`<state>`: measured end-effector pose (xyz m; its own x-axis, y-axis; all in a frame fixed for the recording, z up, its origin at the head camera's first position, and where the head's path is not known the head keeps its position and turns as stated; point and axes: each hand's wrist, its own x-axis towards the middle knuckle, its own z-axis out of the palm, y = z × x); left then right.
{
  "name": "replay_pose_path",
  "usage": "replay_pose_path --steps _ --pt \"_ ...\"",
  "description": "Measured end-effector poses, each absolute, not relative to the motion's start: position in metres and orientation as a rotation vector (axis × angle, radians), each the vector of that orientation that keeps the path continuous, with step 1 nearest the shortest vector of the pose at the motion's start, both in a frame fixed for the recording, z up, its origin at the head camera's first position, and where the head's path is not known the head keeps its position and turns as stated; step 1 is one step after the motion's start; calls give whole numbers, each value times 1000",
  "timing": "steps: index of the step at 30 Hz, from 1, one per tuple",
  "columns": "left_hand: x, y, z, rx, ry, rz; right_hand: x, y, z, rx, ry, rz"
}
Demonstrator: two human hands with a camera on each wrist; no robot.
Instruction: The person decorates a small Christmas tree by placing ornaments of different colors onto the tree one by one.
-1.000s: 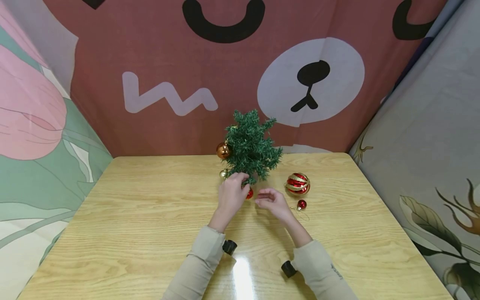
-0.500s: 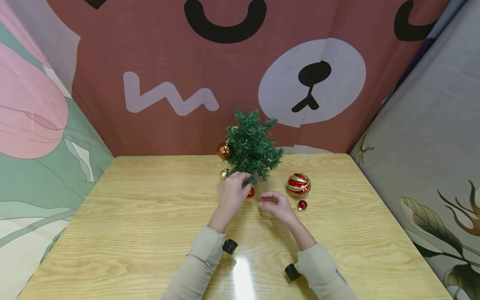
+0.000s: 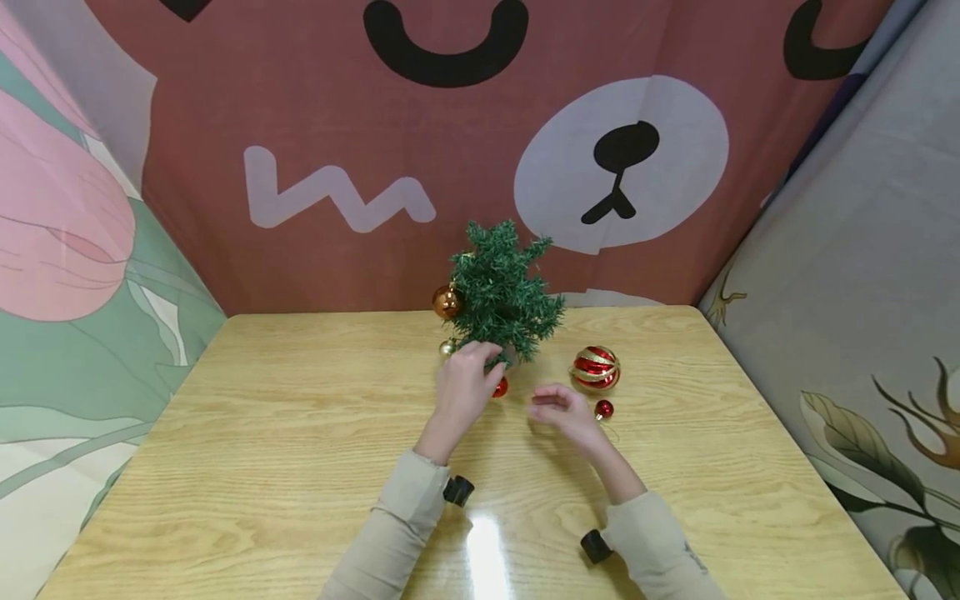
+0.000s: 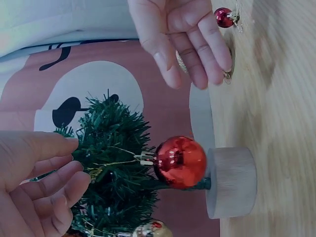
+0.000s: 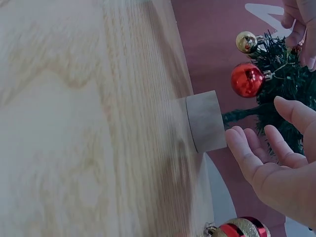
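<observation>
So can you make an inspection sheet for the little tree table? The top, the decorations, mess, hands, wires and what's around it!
Surface: wood-grain table, bright streak near the front.
Job's things: green tree, upright on its round base; brown ball, small gold ball and shiny red ball hanging on it; striped ball and small red ball lying on the table.
Clutter: nothing seen.
Hands: left hand by the tree, nothing seen in its grasp; right hand holding nothing, near the small red ball.
Cables: nothing seen.
Surroundings: red-brown backdrop behind, flower cloth left, leafy cloth right.

The bottom edge crops the striped bauble (image 5: 238,229) in my right-wrist view, the gold bauble (image 4: 152,229) in my left.
</observation>
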<state>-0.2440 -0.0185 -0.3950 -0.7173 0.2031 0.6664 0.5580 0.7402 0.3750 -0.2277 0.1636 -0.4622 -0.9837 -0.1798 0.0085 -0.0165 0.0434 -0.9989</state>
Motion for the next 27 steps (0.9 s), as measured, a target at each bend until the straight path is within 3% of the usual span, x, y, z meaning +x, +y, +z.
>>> replay_pose_path --steps 27 --pt "-252 -26 -346 -613 -2212 -784 -209 209 -461 -264 2109 -2209"
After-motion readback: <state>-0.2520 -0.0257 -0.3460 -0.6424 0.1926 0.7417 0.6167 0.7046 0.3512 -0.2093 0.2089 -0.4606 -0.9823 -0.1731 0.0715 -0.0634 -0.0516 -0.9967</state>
